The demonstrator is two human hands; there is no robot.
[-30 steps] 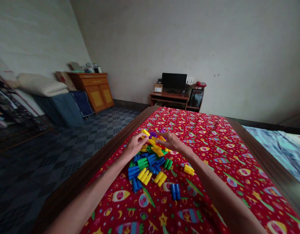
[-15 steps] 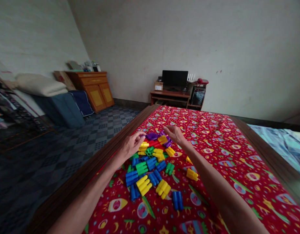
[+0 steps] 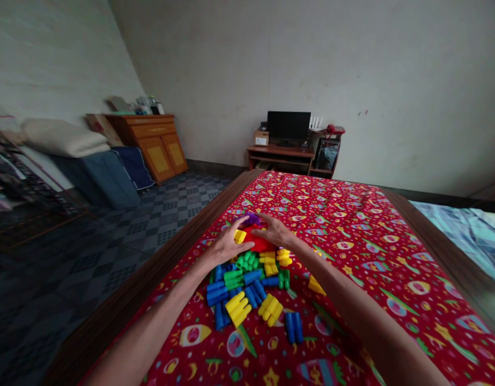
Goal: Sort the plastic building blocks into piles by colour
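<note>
A heap of plastic toy building blocks with rounded, finger-like prongs lies on a red patterned cloth (image 3: 344, 214). My left hand (image 3: 225, 247) curves around the heap's far left side, fingers and thumb apart, beside a yellow block (image 3: 239, 236). Opposite it, my right hand (image 3: 277, 234) reaches over the red blocks (image 3: 261, 245) with its fingers spread. Purple blocks (image 3: 252, 219) show between the fingertips at the far end. Closer to me lie green blocks (image 3: 247, 261), a yellow block (image 3: 238, 308), another yellow block (image 3: 270, 310) and a blue block (image 3: 294, 327).
A yellow block (image 3: 316, 286) lies partly hidden beside my right forearm. The cloth covers a surface with a dark wooden edge (image 3: 183, 236) on the left. Beyond stands a desk (image 3: 281, 154) with a monitor (image 3: 289, 127); a wooden cabinet (image 3: 159, 145) is at the left.
My hands have come closer together and nearer to me, with fingers opened wider around the heap. The purple and red blocks at the far end are bunched tighter, and some nearby blocks have shifted.
</note>
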